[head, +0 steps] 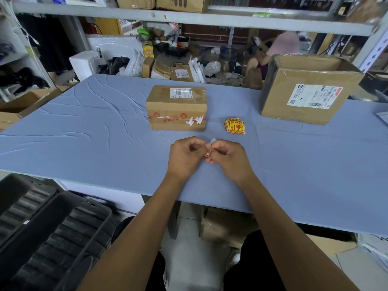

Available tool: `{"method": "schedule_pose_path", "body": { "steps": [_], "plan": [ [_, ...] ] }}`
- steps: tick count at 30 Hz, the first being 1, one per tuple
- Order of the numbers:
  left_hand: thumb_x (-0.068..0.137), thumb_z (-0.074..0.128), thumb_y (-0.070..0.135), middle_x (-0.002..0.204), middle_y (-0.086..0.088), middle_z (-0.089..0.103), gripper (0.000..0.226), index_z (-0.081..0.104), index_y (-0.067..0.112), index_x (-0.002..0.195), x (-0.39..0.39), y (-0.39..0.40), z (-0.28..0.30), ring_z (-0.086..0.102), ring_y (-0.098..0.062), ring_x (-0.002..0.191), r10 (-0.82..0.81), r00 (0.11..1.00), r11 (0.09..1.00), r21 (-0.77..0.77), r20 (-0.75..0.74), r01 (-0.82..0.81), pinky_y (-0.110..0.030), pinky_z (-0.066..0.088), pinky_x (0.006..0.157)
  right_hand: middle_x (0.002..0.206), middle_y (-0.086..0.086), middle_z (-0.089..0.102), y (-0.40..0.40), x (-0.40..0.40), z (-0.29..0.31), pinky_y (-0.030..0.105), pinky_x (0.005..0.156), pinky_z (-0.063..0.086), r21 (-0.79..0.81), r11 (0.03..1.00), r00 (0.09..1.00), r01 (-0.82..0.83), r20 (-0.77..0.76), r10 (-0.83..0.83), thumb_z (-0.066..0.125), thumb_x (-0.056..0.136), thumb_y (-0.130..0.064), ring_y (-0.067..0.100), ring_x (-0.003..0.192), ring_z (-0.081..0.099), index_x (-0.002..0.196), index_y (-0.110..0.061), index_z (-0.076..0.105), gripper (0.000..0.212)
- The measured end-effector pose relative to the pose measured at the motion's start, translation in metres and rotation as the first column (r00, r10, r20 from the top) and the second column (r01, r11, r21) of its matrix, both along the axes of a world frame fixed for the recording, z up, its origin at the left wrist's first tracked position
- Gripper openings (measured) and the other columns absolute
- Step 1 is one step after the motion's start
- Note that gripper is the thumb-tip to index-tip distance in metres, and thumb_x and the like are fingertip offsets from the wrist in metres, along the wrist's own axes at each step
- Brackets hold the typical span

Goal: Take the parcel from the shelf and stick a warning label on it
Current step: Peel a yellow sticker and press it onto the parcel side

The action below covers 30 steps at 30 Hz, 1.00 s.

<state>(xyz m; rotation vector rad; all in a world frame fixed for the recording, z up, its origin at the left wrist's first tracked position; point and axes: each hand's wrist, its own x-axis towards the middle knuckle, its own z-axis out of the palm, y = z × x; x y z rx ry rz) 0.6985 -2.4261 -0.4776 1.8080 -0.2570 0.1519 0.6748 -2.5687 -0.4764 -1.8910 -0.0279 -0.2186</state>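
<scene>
A small brown cardboard parcel (176,108) with a white shipping label on top and red-printed tape on its front stands on the blue table (84,131). A small stack of yellow-and-red warning labels (235,126) lies to its right. In front of the parcel, my left hand (184,157) and my right hand (228,158) meet, both pinching one warning label (206,153). Only a red-yellow sliver and a white backing tip of that label show between the fingers; the rest is hidden.
A larger cardboard box (308,89) with a shipping label stands at the table's right rear. A black plastic crate (42,232) sits low on the left. Behind the table are cluttered boxes, bags and a person. A shelf beam (189,19) runs overhead.
</scene>
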Motion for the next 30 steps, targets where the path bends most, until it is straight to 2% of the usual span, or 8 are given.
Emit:
{"method": "schedule_pose_path", "body": {
  "steps": [4, 7, 11, 14, 18, 22, 25, 30],
  "plan": [
    [0.085, 0.074, 0.01, 0.068, 0.008, 0.071, 0.01, 0.075, 0.016, 0.076, -0.0014, -0.0006, -0.0002, 0.063, 0.004, 0.061, -0.026, 0.999, 1.0, 0.013, 0.021, 0.025, -0.013, 0.051, 0.067, 0.069, 0.008, 0.072, 0.0016, -0.001, 0.0077, 0.023, 0.064, 0.059, 0.148, 0.989, 0.997, 0.02, -0.071, -0.01, 0.054, 0.093, -0.004, 0.015, 0.063, 0.072, 0.076, -0.011, 0.069, 0.024],
    [0.083, 0.076, 0.01, 0.069, 0.011, 0.071, 0.011, 0.074, 0.019, 0.077, -0.0023, -0.002, -0.002, 0.064, 0.005, 0.064, -0.049, 0.998, 0.998, 0.031, 0.044, 0.048, -0.014, 0.052, 0.068, 0.065, 0.009, 0.07, 0.0008, -0.0008, 0.0087, 0.022, 0.061, 0.058, 0.122, 0.992, 0.997, 0.041, -0.072, -0.032, 0.054, 0.097, -0.01, 0.015, 0.059, 0.071, 0.077, -0.006, 0.067, 0.024],
    [0.083, 0.076, 0.007, 0.074, 0.009, 0.074, 0.011, 0.077, 0.017, 0.084, -0.0029, -0.0019, -0.0018, 0.068, 0.002, 0.069, -0.048, 0.998, 0.999, -0.012, 0.033, 0.048, -0.017, 0.055, 0.075, 0.063, 0.006, 0.067, 0.0007, 0.0011, 0.0063, 0.023, 0.057, 0.057, 0.106, 0.994, 0.998, 0.026, -0.056, -0.02, 0.048, 0.098, -0.006, 0.016, 0.056, 0.066, 0.071, -0.013, 0.061, 0.03],
    [0.084, 0.075, 0.006, 0.073, 0.005, 0.075, 0.014, 0.077, 0.019, 0.083, -0.0023, -0.0019, -0.0018, 0.068, 0.0, 0.068, -0.044, 0.999, 0.998, -0.047, 0.013, 0.044, -0.018, 0.055, 0.075, 0.065, 0.006, 0.066, -0.0006, 0.0024, 0.0046, 0.026, 0.059, 0.057, 0.093, 0.996, 0.999, 0.008, -0.053, -0.003, 0.046, 0.099, -0.006, 0.016, 0.057, 0.065, 0.074, -0.011, 0.062, 0.03],
    [0.085, 0.073, 0.006, 0.075, -0.001, 0.076, 0.007, 0.079, 0.009, 0.088, -0.0013, -0.0015, -0.0026, 0.068, -0.002, 0.069, -0.023, 1.0, 0.999, -0.046, 0.018, 0.024, -0.019, 0.056, 0.076, 0.066, 0.004, 0.066, -0.0013, 0.0018, 0.0027, 0.025, 0.058, 0.056, 0.077, 0.997, 1.0, -0.015, -0.024, 0.017, 0.046, 0.1, -0.007, 0.015, 0.058, 0.063, 0.078, -0.009, 0.063, 0.028],
    [0.086, 0.071, 0.005, 0.08, -0.005, 0.077, 0.009, 0.08, 0.005, 0.091, -0.0014, -0.0009, -0.0023, 0.07, -0.006, 0.073, -0.023, 0.999, 0.999, -0.03, 0.036, 0.024, -0.021, 0.057, 0.078, 0.068, 0.005, 0.068, -0.0032, 0.0022, 0.0024, 0.023, 0.057, 0.056, 0.134, 0.991, 1.0, 0.003, 0.013, -0.005, 0.053, 0.096, -0.003, 0.012, 0.057, 0.065, 0.078, -0.015, 0.065, 0.025],
    [0.086, 0.072, 0.004, 0.078, -0.001, 0.076, 0.009, 0.08, 0.006, 0.09, -0.002, -0.001, -0.0022, 0.068, 0.0, 0.07, -0.038, 0.998, 0.999, -0.012, 0.06, 0.038, -0.017, 0.055, 0.075, 0.067, 0.006, 0.067, -0.0044, 0.0023, 0.0033, 0.021, 0.056, 0.055, 0.217, 0.976, 1.0, 0.006, 0.008, -0.008, 0.057, 0.093, 0.003, 0.008, 0.054, 0.065, 0.078, -0.014, 0.064, 0.023],
    [0.084, 0.074, 0.005, 0.077, -0.002, 0.075, 0.007, 0.079, 0.006, 0.088, -0.0026, -0.0009, -0.0025, 0.068, 0.001, 0.068, -0.051, 0.998, 0.998, -0.025, 0.045, 0.052, -0.016, 0.055, 0.073, 0.067, 0.004, 0.067, -0.0054, 0.0022, 0.0029, 0.021, 0.056, 0.054, 0.194, 0.981, 1.0, -0.025, 0.012, 0.023, 0.054, 0.095, 0.003, 0.007, 0.055, 0.064, 0.081, -0.01, 0.064, 0.021]
  ]
}}
